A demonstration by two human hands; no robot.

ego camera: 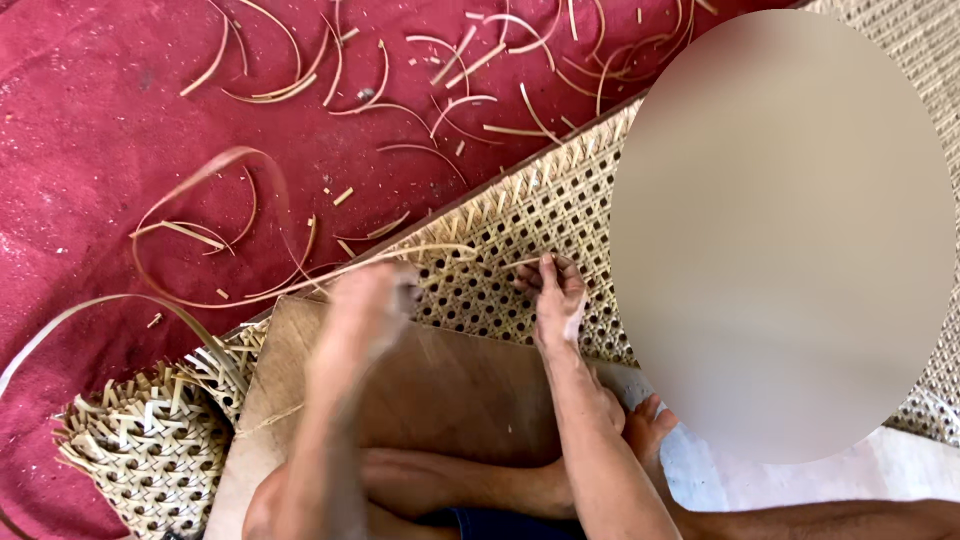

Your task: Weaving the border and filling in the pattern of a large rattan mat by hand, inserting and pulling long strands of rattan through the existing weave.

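A pale woven cane panel with an open hexagonal pattern lies slanted across the red floor. My right hand rests on the weave, its fingertips pinching the end of a thin cane strip. My left hand is blurred by motion just left of it, at the panel's edge, closed around the same long strip, which loops away over the floor to the left.
A brown wooden board lies under my forearms, above my crossed legs. A second, unfinished woven piece with loose ends sits at the lower left. Several cane offcuts litter the red floor. A blurred oval covers the right.
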